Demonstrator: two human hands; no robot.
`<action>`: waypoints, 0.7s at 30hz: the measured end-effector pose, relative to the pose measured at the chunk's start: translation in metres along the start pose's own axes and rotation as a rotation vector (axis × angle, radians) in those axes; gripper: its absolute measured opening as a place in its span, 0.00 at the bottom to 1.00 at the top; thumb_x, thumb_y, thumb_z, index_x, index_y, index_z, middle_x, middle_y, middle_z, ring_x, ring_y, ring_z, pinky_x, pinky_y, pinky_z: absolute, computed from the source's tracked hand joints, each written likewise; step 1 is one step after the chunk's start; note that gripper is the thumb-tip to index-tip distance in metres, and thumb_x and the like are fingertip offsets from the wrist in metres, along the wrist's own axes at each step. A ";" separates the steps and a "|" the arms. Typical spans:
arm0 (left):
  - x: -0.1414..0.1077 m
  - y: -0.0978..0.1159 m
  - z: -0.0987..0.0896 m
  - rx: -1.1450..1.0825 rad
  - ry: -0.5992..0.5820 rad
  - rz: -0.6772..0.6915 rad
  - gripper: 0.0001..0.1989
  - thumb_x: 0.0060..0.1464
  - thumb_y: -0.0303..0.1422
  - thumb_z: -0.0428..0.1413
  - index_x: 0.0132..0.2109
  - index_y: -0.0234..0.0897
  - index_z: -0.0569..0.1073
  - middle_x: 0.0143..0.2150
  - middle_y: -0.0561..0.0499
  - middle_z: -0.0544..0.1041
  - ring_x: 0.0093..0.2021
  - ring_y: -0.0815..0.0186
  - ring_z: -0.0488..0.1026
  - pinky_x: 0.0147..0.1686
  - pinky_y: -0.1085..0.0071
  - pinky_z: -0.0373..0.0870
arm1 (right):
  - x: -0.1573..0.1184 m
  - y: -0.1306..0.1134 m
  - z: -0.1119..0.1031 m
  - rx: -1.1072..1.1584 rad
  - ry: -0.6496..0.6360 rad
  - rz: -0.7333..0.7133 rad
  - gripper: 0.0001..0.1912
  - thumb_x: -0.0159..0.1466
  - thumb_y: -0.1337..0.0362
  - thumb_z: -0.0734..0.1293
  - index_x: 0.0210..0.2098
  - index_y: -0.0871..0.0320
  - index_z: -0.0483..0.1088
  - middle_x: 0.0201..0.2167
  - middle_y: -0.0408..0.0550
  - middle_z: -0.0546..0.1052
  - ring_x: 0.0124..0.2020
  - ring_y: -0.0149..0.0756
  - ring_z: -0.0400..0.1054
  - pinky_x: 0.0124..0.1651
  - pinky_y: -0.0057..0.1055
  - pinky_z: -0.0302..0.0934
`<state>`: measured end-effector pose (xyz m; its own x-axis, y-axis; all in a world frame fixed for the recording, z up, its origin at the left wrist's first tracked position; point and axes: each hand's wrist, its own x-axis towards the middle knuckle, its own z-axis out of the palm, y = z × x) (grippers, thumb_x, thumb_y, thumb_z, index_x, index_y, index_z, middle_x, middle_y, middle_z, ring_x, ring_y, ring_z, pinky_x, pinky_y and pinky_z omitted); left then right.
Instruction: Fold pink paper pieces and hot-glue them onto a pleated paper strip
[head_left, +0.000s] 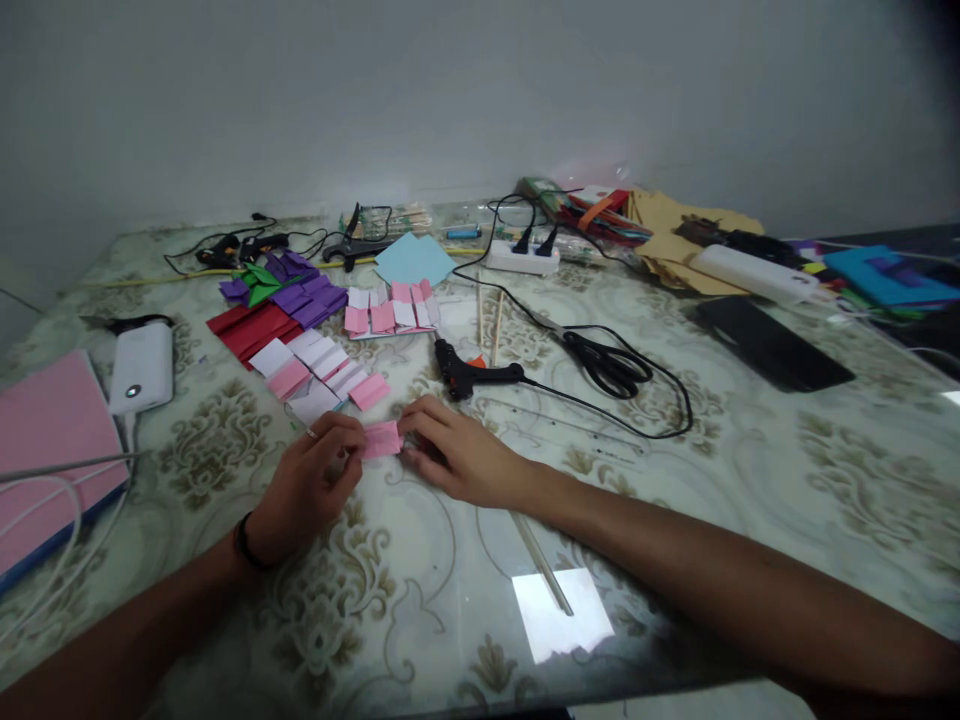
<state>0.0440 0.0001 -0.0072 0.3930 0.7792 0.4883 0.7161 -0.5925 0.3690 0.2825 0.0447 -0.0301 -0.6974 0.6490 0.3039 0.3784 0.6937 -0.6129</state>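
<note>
Between my two hands is a small folded piece of pink paper (382,440), just above or on the patterned table. My left hand (315,475) pinches its left end, with a ring and a black wristband showing. At the paper's right end, the fingers of my right hand (446,450) close on the edge. Folded white and pink papers (319,370) lie just beyond my left hand, and another group of folded pink papers (391,307) sits farther back. A black glue gun (472,372) rests beyond my right hand, its cord trailing right.
Black-handled scissors (607,362), a clear ruler (562,425) and a black phone (776,342) lie to the right. A white power strip (523,257) stands at the back. On the left are a white power bank (142,365) and pink sheets (56,440) with cables.
</note>
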 end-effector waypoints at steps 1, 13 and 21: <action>0.000 0.000 0.000 -0.002 -0.005 -0.001 0.08 0.60 0.21 0.54 0.40 0.38 0.70 0.40 0.52 0.75 0.37 0.72 0.74 0.40 0.77 0.74 | 0.000 0.000 -0.001 0.005 -0.012 0.004 0.13 0.72 0.60 0.61 0.53 0.57 0.67 0.51 0.53 0.72 0.41 0.33 0.69 0.47 0.33 0.68; -0.002 -0.001 0.002 -0.072 -0.071 -0.002 0.06 0.62 0.23 0.53 0.43 0.40 0.68 0.39 0.53 0.76 0.40 0.70 0.76 0.41 0.75 0.74 | 0.001 -0.001 -0.003 0.067 -0.047 0.023 0.14 0.73 0.54 0.62 0.49 0.58 0.68 0.46 0.50 0.72 0.38 0.31 0.67 0.41 0.28 0.64; -0.005 -0.001 0.005 -0.120 -0.107 0.040 0.08 0.62 0.24 0.54 0.46 0.41 0.70 0.41 0.52 0.78 0.43 0.68 0.78 0.44 0.73 0.77 | 0.000 -0.001 -0.004 0.069 -0.033 0.004 0.15 0.73 0.53 0.62 0.49 0.58 0.67 0.44 0.50 0.73 0.35 0.31 0.67 0.38 0.28 0.62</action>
<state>0.0444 -0.0027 -0.0142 0.4835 0.7680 0.4200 0.6268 -0.6387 0.4463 0.2840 0.0453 -0.0265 -0.7158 0.6405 0.2781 0.3391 0.6670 -0.6634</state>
